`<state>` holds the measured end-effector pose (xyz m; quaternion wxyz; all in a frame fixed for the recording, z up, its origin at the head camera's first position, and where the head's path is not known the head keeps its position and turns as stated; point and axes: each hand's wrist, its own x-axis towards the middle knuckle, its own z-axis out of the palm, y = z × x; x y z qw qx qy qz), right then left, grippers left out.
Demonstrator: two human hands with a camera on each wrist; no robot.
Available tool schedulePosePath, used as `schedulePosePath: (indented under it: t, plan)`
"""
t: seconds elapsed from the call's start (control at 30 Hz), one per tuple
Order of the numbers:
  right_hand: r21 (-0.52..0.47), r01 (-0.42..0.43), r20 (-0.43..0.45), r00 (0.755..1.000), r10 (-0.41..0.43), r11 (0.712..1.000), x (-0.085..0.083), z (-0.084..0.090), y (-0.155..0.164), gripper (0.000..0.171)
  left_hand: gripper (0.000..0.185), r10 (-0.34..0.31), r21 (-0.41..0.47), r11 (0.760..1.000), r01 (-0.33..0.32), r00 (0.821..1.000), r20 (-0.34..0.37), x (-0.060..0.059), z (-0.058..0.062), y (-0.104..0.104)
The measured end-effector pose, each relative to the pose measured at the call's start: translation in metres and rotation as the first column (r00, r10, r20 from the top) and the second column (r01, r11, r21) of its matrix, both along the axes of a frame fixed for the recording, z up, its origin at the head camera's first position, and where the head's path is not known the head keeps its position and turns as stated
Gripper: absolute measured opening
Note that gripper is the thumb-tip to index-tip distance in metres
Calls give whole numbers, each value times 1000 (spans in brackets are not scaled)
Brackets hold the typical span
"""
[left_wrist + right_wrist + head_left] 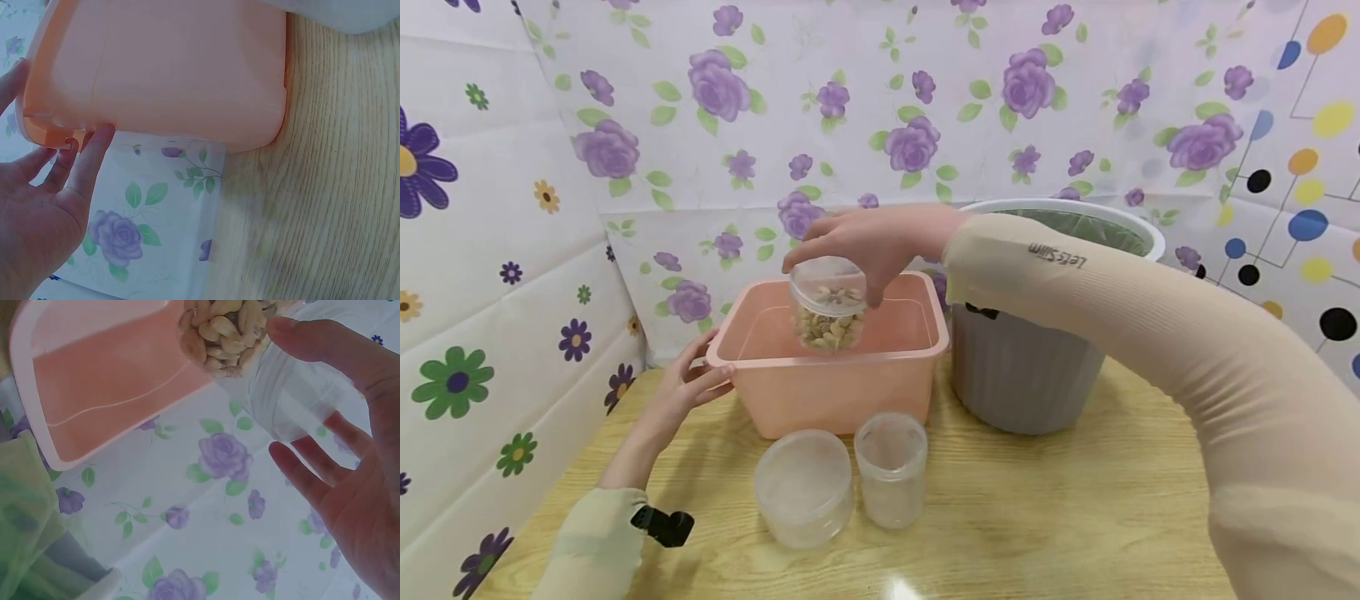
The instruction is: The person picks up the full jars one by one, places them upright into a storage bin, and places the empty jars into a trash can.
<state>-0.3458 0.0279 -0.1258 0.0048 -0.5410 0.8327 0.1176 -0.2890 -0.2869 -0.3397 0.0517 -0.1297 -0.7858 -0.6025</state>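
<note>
My right hand (868,242) grips a clear plastic jar (829,310) of pale nuts from above by its lid, with thumb and fingers round the sides. The jar is over the opening of a pink plastic basin (831,387); whether it touches the bottom cannot be told. In the right wrist view the nuts (222,331) show through the jar's wall. At the basin's left end, my left hand (688,383) holds the rim, its thumb on one side and fingers on the other. The left wrist view shows these fingers (90,159) against the basin's edge.
Two clear lidded containers, a wide one (805,492) and a narrower one (891,475), stand on the wooden table (1045,517) before the basin. Right of the basin is a grey bin (1022,367) with a green liner. Flowered sheets (820,100) hang behind and at the sides.
</note>
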Motion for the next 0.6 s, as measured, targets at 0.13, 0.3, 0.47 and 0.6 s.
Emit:
schedulePosePath:
  t: [0.13,0.3,0.47,0.6]
  plan:
    - [26,38,-2,999,-38,999,-9,-5,-7,105,74,-3,1,1000,3,1000,1,0,1,0]
    - [6,82,17,997,-82,997,-17,-14,-10,107,74,-13,-10,1000,13,1000,-1,1,2,1]
    - [28,91,57,994,-92,995,-27,-31,-14,108,73,-11,5,1000,11,1000,1,1,1,2]
    - [76,113,78,990,-119,991,-33,-47,-16,109,74,-8,-3,1000,8,1000,2,2,1,0]
